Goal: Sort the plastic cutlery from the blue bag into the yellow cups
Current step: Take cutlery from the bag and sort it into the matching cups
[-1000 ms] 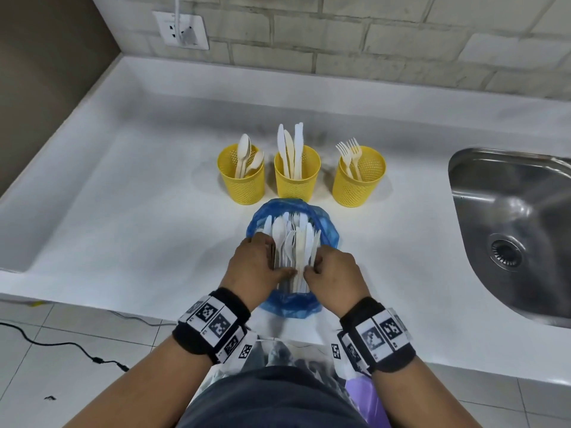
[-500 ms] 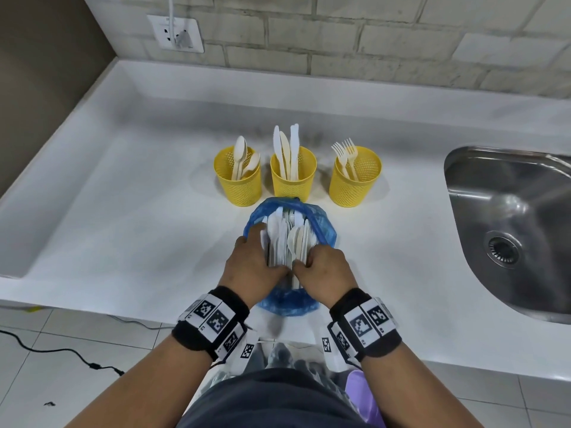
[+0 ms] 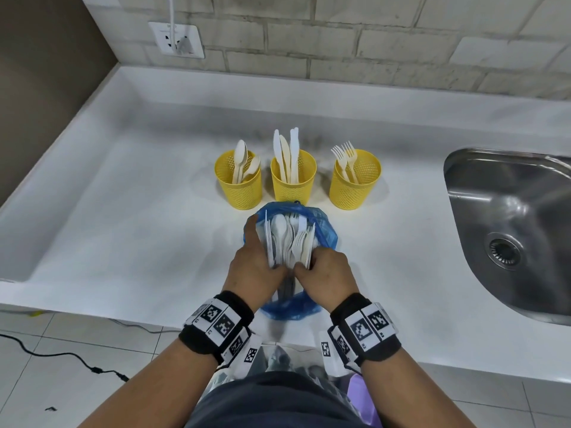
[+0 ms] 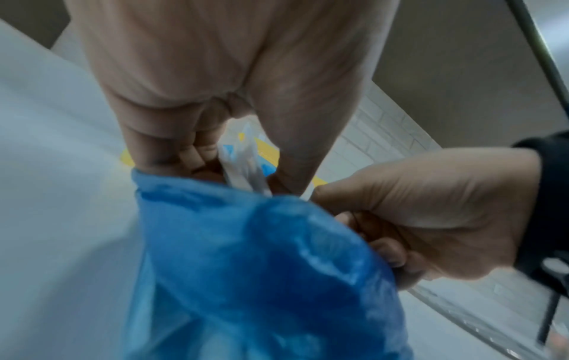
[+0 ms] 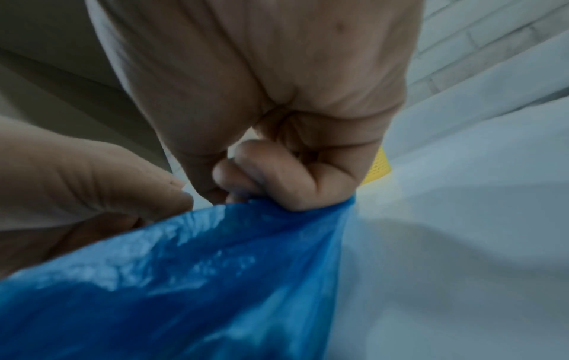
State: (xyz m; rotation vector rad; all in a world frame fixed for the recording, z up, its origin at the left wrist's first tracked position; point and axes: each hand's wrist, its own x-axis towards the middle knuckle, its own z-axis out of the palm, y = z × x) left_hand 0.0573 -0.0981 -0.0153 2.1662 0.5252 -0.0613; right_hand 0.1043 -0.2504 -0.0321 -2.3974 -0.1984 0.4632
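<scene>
Three yellow mesh cups stand in a row: the left cup (image 3: 238, 183) holds spoons, the middle cup (image 3: 293, 180) knives, the right cup (image 3: 354, 183) forks. In front of them the blue bag (image 3: 324, 236) lies open on the counter with a bundle of white cutlery (image 3: 287, 239) sticking out. My left hand (image 3: 262, 257) grips the bundle from the left, fingers curled round it (image 4: 243, 160). My right hand (image 3: 321, 267) is curled on the bag's right rim (image 5: 277, 202), pressed against the bundle. The handles are hidden inside the bag (image 4: 246, 268).
A steel sink (image 3: 506, 233) is sunk into the white counter (image 3: 123, 227) at the right. A wall socket (image 3: 176, 40) with a plug sits on the brick wall behind. A black cable (image 3: 61, 356) lies on the tiled floor below the counter's front edge.
My two hands have drawn closer together, and the loose, spread cutlery is now squeezed into a tighter bundle between them. The cups have not changed.
</scene>
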